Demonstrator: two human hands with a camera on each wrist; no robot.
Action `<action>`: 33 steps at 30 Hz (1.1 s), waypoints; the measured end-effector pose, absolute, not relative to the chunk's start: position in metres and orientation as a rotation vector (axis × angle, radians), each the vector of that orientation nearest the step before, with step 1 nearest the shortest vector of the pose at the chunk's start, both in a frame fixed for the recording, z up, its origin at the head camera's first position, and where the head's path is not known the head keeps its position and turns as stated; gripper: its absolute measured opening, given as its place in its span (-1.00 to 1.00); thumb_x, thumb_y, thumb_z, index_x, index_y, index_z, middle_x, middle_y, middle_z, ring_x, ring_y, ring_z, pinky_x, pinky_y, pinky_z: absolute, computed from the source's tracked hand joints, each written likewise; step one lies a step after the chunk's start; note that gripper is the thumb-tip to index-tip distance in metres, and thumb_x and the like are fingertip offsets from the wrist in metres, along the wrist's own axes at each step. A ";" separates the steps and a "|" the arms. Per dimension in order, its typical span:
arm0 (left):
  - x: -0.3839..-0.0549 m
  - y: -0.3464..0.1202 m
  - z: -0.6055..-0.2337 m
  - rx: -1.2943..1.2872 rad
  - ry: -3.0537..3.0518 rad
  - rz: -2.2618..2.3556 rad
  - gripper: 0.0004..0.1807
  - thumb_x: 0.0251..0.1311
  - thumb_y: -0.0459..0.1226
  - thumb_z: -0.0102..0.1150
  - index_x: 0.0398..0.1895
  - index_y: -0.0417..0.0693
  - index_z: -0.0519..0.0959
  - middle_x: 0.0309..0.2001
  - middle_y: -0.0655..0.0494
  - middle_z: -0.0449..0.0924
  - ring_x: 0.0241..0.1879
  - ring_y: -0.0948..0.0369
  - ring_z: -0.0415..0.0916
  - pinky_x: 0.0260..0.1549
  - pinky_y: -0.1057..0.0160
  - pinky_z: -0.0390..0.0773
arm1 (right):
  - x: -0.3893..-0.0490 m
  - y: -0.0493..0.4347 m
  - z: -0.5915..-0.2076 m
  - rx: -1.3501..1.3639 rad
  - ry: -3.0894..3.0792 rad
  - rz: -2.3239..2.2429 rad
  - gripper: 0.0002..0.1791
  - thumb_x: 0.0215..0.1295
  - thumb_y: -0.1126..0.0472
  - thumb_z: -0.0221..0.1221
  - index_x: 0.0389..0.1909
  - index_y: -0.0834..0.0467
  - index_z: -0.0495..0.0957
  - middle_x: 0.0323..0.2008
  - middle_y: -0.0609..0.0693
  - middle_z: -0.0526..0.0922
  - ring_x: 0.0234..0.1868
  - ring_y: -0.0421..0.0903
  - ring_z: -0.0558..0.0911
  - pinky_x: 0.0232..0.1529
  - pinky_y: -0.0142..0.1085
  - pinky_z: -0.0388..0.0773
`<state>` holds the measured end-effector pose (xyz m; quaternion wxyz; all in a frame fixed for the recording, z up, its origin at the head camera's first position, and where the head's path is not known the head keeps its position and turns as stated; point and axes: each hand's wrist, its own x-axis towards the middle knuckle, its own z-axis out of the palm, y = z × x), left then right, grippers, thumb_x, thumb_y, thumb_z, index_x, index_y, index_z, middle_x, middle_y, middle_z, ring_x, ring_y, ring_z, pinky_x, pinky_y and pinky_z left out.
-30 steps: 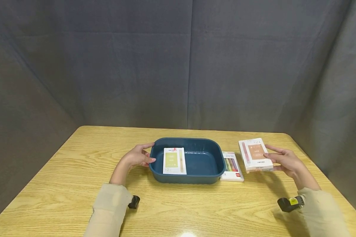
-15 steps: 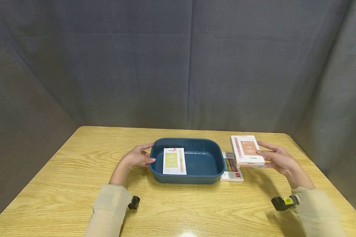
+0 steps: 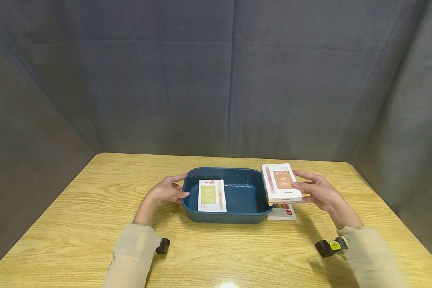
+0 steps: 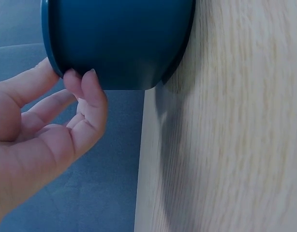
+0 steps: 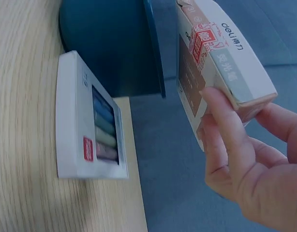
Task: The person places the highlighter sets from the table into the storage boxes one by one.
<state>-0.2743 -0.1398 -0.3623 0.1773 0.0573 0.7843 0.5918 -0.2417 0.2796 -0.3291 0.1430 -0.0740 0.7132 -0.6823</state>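
Note:
A dark blue plastic basin (image 3: 243, 198) stands mid-table, its left rim pinched between the thumb and fingers of my left hand (image 3: 167, 189). Flat inside it, on the left, lies a white box with a yellow-green panel (image 3: 209, 195). My right hand (image 3: 318, 191) grips the right side of a white highlighter box with an orange panel (image 3: 282, 182), held raised and slightly tilted over the basin's right rim. Beneath that box, a white pack with a window (image 3: 281, 214) lies on the table beside the basin; colored sticks show through its window in the right wrist view (image 5: 105, 128).
The wood-grain table (image 3: 216, 252) has rounded far corners. A grey curtain (image 3: 165, 92) hangs behind it and along both sides. Black wrist cameras (image 3: 329, 247) sit at both sleeves.
My right hand has carried the orange-panel highlighter box leftward, from right of the windowed pack to over the basin's right rim. The left hand and basin have stayed put.

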 end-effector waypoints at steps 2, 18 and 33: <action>-0.274 -0.139 -0.362 0.161 2.217 1.677 -0.25 0.04 -0.53 0.14 0.33 -0.23 0.07 -0.50 0.01 0.21 -0.56 0.23 0.25 -0.44 0.24 0.54 | -0.242 0.275 -0.329 -0.208 2.056 -1.961 -0.26 0.27 0.35 0.02 0.32 0.39 -0.19 -0.35 -0.01 0.57 -0.39 -0.13 0.59 -0.48 -0.33 0.56; -0.275 -0.138 -0.361 0.164 2.228 1.666 -0.25 0.05 -0.52 0.13 0.33 -0.22 0.07 -0.47 0.00 0.20 -0.53 0.23 0.24 -0.46 0.28 0.53 | -0.245 0.247 -0.334 -0.244 2.117 -1.875 -0.29 0.25 0.35 0.05 0.32 0.39 -0.10 -0.29 0.10 0.54 -0.38 -0.08 0.61 -0.43 -0.25 0.57; -0.274 -0.140 -0.361 0.158 2.244 1.663 -0.24 0.05 -0.51 0.15 0.33 -0.21 0.07 -0.44 -0.01 0.21 -0.51 0.23 0.24 -0.42 0.25 0.54 | -0.247 0.226 -0.332 -0.236 2.288 -1.723 -0.38 0.24 0.37 0.06 0.28 0.40 0.05 -0.18 0.25 0.55 -0.49 -0.17 0.57 -0.59 -0.36 0.52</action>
